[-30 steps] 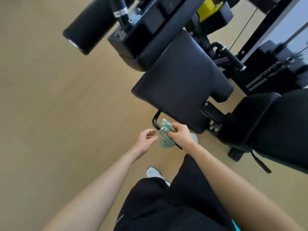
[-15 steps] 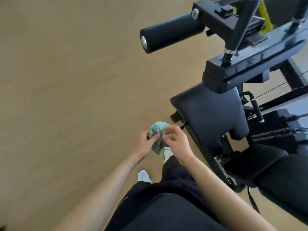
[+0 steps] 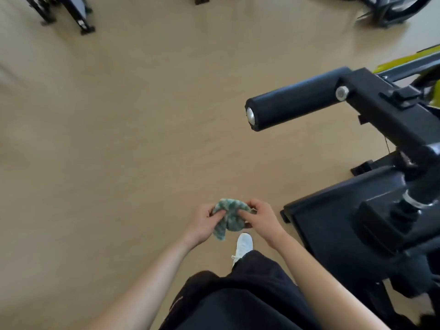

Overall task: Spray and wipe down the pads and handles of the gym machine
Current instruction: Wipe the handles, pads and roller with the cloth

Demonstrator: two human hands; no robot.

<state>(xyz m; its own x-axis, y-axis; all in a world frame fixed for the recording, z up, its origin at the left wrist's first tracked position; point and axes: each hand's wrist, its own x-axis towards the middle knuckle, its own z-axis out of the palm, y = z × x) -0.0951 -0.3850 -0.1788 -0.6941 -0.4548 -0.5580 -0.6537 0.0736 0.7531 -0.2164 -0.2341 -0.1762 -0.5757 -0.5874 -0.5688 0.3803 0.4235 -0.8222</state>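
A crumpled green and white cloth [image 3: 228, 217] is held between both hands in front of me, above the floor. My left hand [image 3: 204, 222] grips its left side and my right hand [image 3: 260, 219] pinches its right side. The black gym machine stands to the right: a round roller pad [image 3: 292, 100] sticks out towards the left, and a flat black pad [image 3: 326, 225] lies below it, right of my right hand. Neither hand touches the machine. No spray bottle is in view.
Tan floor [image 3: 119, 151] spreads to the left and ahead. Black feet of another machine [image 3: 71, 13] stand at the top left, and more dark equipment [image 3: 392, 10] at the top right. My white shoe [image 3: 243, 245] and dark trousers are below the hands.
My right hand left the machine's small handle with the cloth, and my left hand took hold of it too. The view swung left, so the machine moved to the right.
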